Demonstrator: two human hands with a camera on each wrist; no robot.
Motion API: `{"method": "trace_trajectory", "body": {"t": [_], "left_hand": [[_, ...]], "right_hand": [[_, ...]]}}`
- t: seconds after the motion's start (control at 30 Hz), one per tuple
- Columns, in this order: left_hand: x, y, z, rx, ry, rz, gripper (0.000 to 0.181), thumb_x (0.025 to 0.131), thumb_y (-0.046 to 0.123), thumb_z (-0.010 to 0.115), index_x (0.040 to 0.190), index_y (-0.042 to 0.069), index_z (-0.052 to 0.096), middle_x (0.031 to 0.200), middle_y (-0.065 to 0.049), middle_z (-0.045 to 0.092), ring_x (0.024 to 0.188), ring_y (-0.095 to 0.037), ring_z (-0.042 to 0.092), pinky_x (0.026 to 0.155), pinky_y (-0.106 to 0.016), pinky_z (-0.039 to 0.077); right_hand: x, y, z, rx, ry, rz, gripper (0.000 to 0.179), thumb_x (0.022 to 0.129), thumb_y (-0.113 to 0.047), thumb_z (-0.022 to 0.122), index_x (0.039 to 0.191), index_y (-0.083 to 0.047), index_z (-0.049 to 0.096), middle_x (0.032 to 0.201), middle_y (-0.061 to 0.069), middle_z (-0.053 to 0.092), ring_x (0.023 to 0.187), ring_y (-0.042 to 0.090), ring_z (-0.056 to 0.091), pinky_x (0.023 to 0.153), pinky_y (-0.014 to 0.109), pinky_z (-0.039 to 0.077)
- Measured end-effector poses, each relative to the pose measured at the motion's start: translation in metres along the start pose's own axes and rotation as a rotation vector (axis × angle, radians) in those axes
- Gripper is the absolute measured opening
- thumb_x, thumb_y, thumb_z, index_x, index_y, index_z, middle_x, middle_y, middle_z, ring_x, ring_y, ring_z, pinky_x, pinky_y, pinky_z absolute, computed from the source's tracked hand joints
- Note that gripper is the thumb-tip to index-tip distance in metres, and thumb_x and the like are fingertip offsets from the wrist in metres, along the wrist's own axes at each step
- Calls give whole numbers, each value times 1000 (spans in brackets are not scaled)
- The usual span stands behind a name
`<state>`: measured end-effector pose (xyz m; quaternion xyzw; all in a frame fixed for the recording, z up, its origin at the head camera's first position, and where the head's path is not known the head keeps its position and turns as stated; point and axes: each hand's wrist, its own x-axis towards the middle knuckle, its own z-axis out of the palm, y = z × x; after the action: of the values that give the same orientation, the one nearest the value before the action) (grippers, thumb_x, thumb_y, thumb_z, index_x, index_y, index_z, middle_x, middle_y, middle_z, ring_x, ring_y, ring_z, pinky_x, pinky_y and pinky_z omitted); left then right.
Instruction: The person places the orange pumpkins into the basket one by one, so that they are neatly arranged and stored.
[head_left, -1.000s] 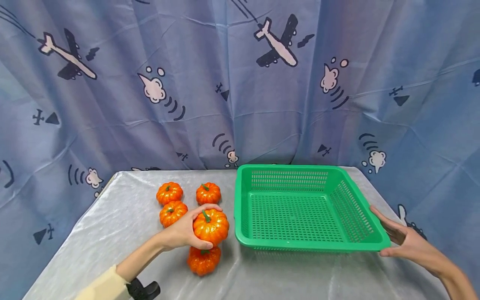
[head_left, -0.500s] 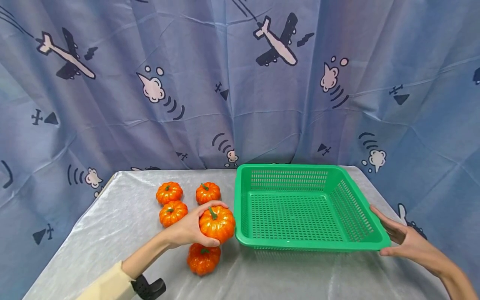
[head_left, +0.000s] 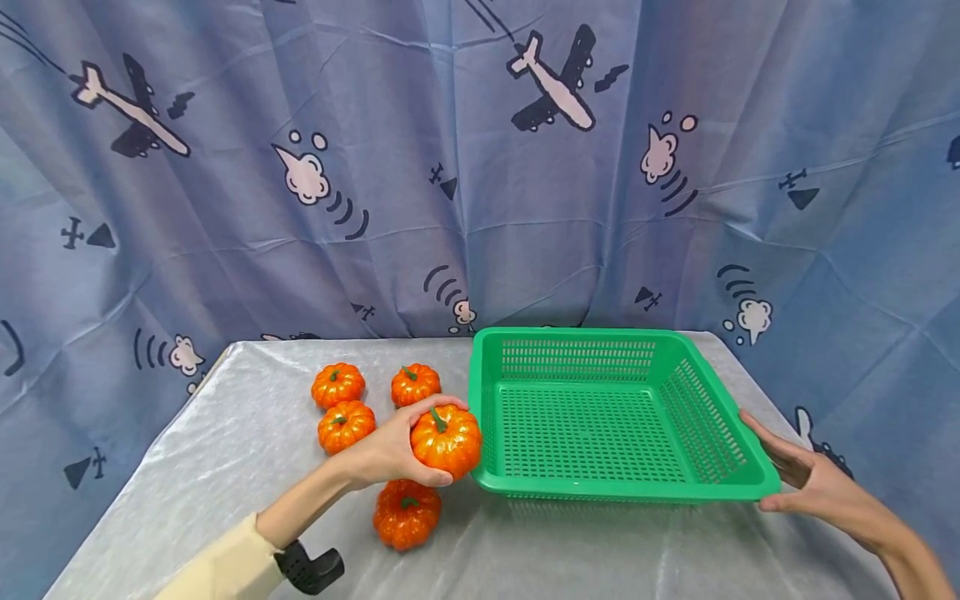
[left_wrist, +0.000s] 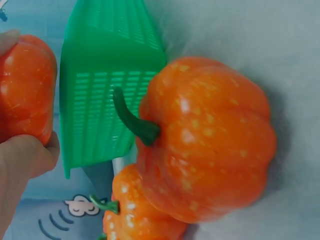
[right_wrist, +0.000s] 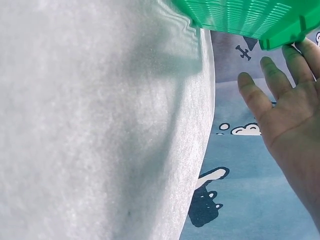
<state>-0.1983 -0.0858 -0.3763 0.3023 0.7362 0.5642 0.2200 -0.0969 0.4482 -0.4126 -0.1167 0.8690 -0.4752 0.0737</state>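
Note:
My left hand holds a small orange pumpkin with a green stem, fingers over its far side and thumb along the near side. This pumpkin is lifted and overlaps the left rim of a green plastic basket in the head view. My right hand is at the basket's right front corner. In the right wrist view its fingers are extended, with fingertips at the rim. Another pumpkin sits on the table just below my left hand; it fills much of the left wrist view.
Three more pumpkins lie on the left of the table: one at the back left, one in front of it, and one near the basket. A whitish cloth covers the table. A blue patterned curtain hangs behind.
My left hand has moved to the right and slightly away from me with the pumpkin, up to the basket's left rim. The right hand and the basket have stayed put.

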Motion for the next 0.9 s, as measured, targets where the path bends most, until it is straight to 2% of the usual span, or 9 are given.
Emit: {"method": "trace_trajectory", "body": {"t": [0.27, 0.5, 0.7, 0.9], "left_hand": [[12, 7, 5, 38, 2, 22, 73, 69, 9, 82, 133, 20, 49, 120, -7, 56, 104, -25, 56, 82, -37, 53], [22, 11, 9, 23, -24, 47, 74, 69, 9, 82, 135, 19, 48, 121, -7, 56, 105, -25, 56, 83, -37, 53], [32, 17, 10, 54, -23, 62, 74, 70, 11, 82, 134, 23, 48, 120, -4, 57, 105, -23, 56, 83, -36, 53], [43, 26, 13, 18, -24, 72, 75, 70, 7, 82, 135, 21, 47, 121, -5, 57, 105, -24, 56, 83, -37, 53]], "right_hand": [[0, -3, 1, 2, 3, -20, 92, 87, 5, 64, 155, -19, 7, 142, -39, 15, 116, -27, 28, 81, 16, 47], [-1, -1, 2, 22, 7, -15, 93, 87, 5, 64, 155, -22, 7, 147, -34, 14, 117, -25, 30, 82, 17, 48], [-1, -2, 2, 35, -2, -18, 92, 87, 5, 64, 155, -20, 6, 142, -39, 16, 117, -25, 29, 82, 18, 48], [-1, -4, 1, 17, -2, -34, 92, 87, 5, 63, 155, -19, 7, 143, -39, 15, 118, -26, 28, 84, 16, 46]]}}
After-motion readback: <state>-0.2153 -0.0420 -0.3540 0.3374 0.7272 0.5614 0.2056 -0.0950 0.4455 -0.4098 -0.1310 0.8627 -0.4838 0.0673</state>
